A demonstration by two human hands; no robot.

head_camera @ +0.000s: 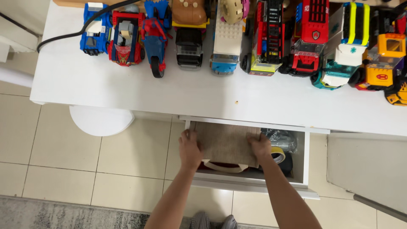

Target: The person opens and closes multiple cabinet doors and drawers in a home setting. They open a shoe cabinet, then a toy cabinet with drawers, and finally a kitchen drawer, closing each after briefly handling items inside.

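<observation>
Below, burlap bag (227,142) gripped at both edges by left hand (189,149) and right hand (260,147), fingers clamped, open drawer (300,157) contents partly hidden, tape rolls (278,154) half covered.

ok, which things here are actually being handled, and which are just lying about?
In hand:
- left hand and right hand, each on a side edge of the burlap bag
- open white drawer holding it

Lying about:
- yellow tape roll and crumpled clear plastic in the drawer
- toy brick vehicles on the white desk
- white stool
</observation>
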